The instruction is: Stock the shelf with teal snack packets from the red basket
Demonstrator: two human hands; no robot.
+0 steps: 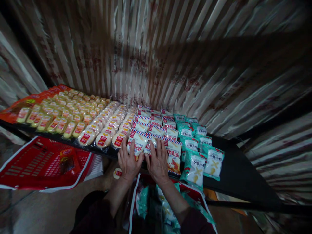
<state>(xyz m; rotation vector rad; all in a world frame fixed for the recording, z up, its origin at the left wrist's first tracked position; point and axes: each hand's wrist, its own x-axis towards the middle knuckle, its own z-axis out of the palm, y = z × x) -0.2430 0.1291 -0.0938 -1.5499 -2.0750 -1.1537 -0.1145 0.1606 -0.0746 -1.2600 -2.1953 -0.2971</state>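
Both hands are lying flat on the front row of the striped packets [138,140]. The left hand [128,161] is palm down, fingers a bit spread, fingertips on one packet. The right hand [158,161] sits just beside it, touching thumb side to thumb side, also flat and open on the next packet over. Neither one is actually gripping anything, just pressing on top.

The packets are cream-white pillow bags with a red, white and blue striped band along the top edge and big red lettering. The one past the right hand's little finger has an orange-red picture in its lower corner. More rows of them run away from the fingertips.

Further right of the right hand are teal packets [195,166] with yellow shapes on them. Left of the left hand are round cakes [103,139] in clear wrap. Everything sits on a black shelf [240,174]. Under the wrists there's a bag [133,204], and off to the left and lower, a red basket [34,162].
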